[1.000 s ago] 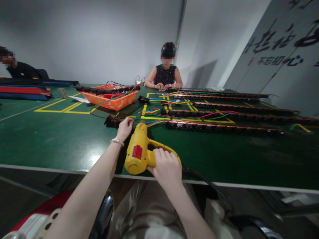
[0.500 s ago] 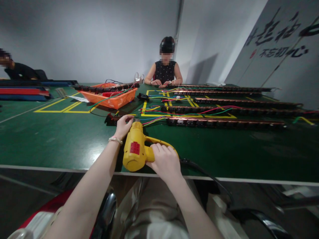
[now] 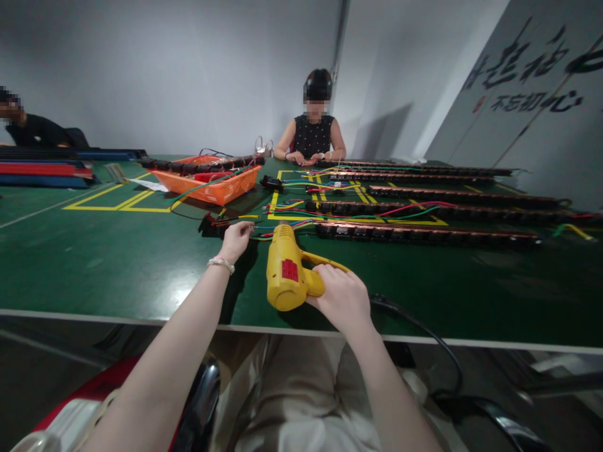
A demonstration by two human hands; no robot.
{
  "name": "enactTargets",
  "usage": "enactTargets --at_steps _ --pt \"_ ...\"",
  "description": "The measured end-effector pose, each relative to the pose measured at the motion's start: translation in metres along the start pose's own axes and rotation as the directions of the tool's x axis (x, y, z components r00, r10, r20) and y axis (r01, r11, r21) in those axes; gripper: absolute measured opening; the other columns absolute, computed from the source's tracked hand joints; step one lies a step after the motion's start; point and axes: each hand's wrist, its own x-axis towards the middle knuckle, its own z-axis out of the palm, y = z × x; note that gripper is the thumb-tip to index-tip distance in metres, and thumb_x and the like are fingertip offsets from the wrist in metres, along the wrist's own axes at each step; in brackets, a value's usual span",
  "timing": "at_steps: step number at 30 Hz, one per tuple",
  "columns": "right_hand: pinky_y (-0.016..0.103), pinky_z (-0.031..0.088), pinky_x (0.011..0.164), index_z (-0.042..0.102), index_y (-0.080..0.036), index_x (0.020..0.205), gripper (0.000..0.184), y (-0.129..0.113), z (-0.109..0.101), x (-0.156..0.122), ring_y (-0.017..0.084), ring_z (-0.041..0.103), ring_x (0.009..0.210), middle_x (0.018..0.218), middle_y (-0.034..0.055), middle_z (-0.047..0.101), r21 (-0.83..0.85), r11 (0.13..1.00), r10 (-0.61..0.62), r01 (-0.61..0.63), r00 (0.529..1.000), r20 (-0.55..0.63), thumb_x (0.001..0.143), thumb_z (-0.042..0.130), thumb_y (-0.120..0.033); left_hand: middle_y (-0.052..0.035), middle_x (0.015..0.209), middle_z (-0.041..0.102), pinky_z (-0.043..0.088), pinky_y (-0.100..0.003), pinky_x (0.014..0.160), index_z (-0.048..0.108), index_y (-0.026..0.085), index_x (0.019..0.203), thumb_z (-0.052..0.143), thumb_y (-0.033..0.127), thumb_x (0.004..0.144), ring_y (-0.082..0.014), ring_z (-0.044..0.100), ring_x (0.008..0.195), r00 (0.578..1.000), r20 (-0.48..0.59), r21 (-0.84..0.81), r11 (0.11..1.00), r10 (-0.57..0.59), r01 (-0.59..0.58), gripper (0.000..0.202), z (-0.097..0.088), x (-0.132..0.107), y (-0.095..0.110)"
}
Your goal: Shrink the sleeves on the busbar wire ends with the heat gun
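Note:
My right hand (image 3: 343, 295) is wrapped round the handle of a yellow heat gun (image 3: 288, 270), held above the front part of the table. Its nozzle points away from me, towards coloured wires (image 3: 301, 225). To the left, my left hand (image 3: 237, 240) pinches at the wires, its fingers closed on what looks like a thin wire. Just beyond that hand lies a small black and red connector piece (image 3: 210, 225). The wires run right into a long black strip with copper-coloured edges (image 3: 424, 234).
Several similar strips (image 3: 452, 209) lie behind on the green table (image 3: 117, 263). An orange basket (image 3: 221, 187) holding another strip stands back left. Across the table sits a person (image 3: 313, 135); another (image 3: 42, 130) is at far left. The gun's black cord (image 3: 424, 323) drops over the front edge.
The heat gun, in my right hand, has moved right, away from my left hand. My left hand has barely shifted and still pinches at the wires.

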Motion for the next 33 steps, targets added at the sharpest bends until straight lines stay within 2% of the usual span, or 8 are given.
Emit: enactTargets --at_steps 3,6,9,14,19,26,33 --pt "0.031 0.035 0.073 0.057 -0.021 0.09 0.032 0.01 -0.002 -0.001 0.02 0.064 0.085 0.085 0.0001 0.067 -0.004 0.999 0.036 -0.036 0.999 -0.008 0.074 0.067 -0.047 -0.0094 0.083 0.068 0.05 -0.035 0.079 0.067 0.014 0.095 0.047 0.016 0.081 -0.0215 0.065 0.082 0.999 0.031 0.087 0.996 -0.007 0.004 0.024 0.0 -0.002 -0.001" --pt "0.031 0.037 0.072 0.057 -0.022 0.092 0.037 0.019 -0.005 -0.001 0.021 0.065 0.083 0.083 0.0005 0.068 -0.013 0.992 0.122 -0.122 0.992 -0.011 0.068 0.07 -0.047 -0.0102 0.093 0.064 0.048 -0.036 0.083 0.066 0.016 0.094 0.047 0.018 0.083 -0.0224 0.062 0.088 1.0 0.001 0.215 0.976 0.026 -0.026 0.022 -0.001 -0.004 0.001" --pt "0.031 0.038 0.07 0.058 -0.022 0.091 0.039 0.026 -0.007 0.0 0.022 0.066 0.082 0.082 0.0019 0.069 -0.044 0.984 0.172 -0.172 0.985 0.001 0.067 0.069 -0.05 -0.0105 0.101 0.058 0.047 -0.035 0.085 0.065 0.018 0.092 0.046 0.021 0.085 -0.0222 0.06 0.093 0.999 -0.033 0.26 0.965 0.036 -0.026 0.02 0.0 -0.006 0.005" --pt "0.031 0.039 0.071 0.057 -0.022 0.089 0.034 0.03 -0.01 -0.002 0.022 0.065 0.085 0.085 0.0021 0.068 -0.066 0.989 0.135 -0.132 0.99 0.041 0.072 0.064 -0.05 -0.0089 0.102 0.055 0.045 -0.035 0.089 0.063 0.019 0.09 0.045 0.022 0.086 -0.0218 0.059 0.096 0.999 -0.043 0.264 0.964 -0.008 0.019 0.019 0.002 -0.006 0.009" --pt "0.031 0.04 0.072 0.056 -0.022 0.094 0.032 0.031 -0.012 -0.003 0.022 0.064 0.088 0.089 0.0017 0.067 -0.073 0.994 0.091 -0.085 0.993 0.073 0.074 0.063 -0.046 -0.0083 0.096 0.057 0.045 -0.034 0.088 0.062 0.019 0.079 0.043 0.027 0.087 -0.0209 0.057 0.091 0.998 -0.05 0.258 0.965 -0.024 0.036 0.021 0.001 -0.005 0.01" --pt "0.032 0.04 0.071 0.055 -0.018 0.093 0.03 0.012 -0.008 -0.006 0.022 0.063 0.086 0.088 0.004 0.066 -0.11 0.993 0.054 -0.052 0.998 0.018 0.074 0.067 -0.038 -0.0083 0.087 0.059 0.044 -0.032 0.08 0.063 0.018 0.075 0.043 0.033 0.085 -0.0197 0.056 0.082 0.997 -0.067 0.236 0.972 0.026 -0.009 0.027 0.0 -0.004 0.009" --pt "0.033 0.038 0.072 0.055 -0.018 0.09 0.032 -0.014 -0.003 -0.004 0.022 0.061 0.083 0.086 0.0032 0.064 -0.075 0.997 0.038 -0.034 0.998 0.059 0.071 0.07 -0.038 -0.0061 0.072 0.065 0.041 -0.029 0.07 0.07 0.013 0.078 0.046 0.037 0.081 -0.0195 0.057 0.072 0.998 0.001 0.224 0.973 -0.063 0.062 0.034 -0.005 -0.005 0.015"
